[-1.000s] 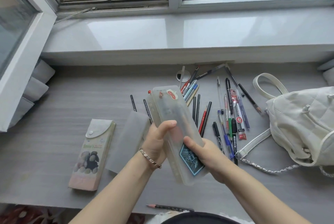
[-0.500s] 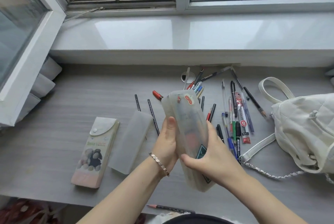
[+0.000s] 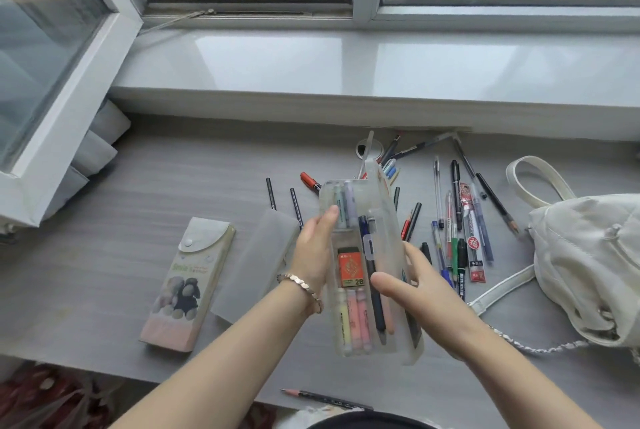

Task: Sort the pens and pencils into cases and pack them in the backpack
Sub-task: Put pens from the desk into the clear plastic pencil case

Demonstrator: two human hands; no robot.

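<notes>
Both hands hold the open translucent pencil case [image 3: 393,221] above the desk [image 3: 173,186], long axis pointing away: left hand [image 3: 311,252] clasps its left wall, right hand [image 3: 415,290] its lid side, and the loose pens [image 3: 457,238] lie rightward, nearest the right hand.

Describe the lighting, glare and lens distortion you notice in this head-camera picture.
Head view: soft daylight, faint shadows; pale glare patches on the glossy sill; wide-angle lens bows the window frame and sill edge; clear case is sharp, the 2B on its eraser readable.
</notes>
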